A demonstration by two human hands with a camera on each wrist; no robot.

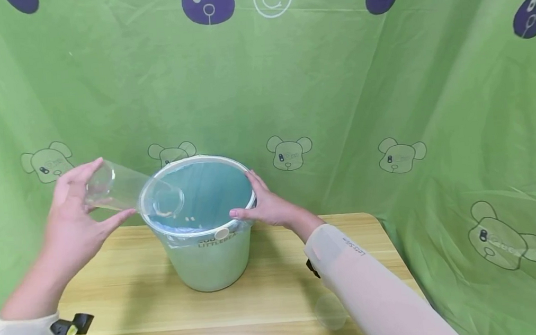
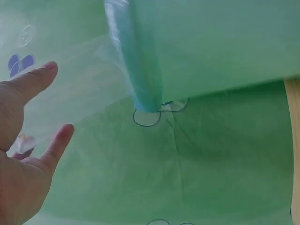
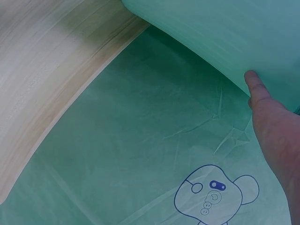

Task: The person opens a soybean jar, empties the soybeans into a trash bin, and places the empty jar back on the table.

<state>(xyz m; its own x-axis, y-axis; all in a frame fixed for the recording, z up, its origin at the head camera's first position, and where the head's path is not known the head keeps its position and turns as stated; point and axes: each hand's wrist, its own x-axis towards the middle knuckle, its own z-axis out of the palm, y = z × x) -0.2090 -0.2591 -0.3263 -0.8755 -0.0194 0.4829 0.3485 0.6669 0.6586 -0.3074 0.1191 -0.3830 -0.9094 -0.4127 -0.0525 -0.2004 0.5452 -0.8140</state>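
A light green trash bin (image 1: 210, 268) stands upright on the table, with a white rim and a plastic liner folded over its edge. My left hand (image 1: 72, 206) grips a clear plastic cup (image 1: 118, 186), thumb below and fingers above. The cup lies tilted sideways, its far end over the left part of the bin's opening. Small pale bits (image 1: 189, 218) show inside the bin near that end. On the right side my right hand (image 1: 271, 204) holds the bin's rim, the thumb over the front edge. The left wrist view has the cup (image 2: 79, 84) reaching the liner (image 2: 145, 89).
The wooden table (image 1: 205, 322) runs under the bin, its right edge beside my right forearm. A translucent round disc (image 1: 330, 312) lies near that forearm. Behind hangs a green cloth (image 1: 327, 77) printed with bear faces.
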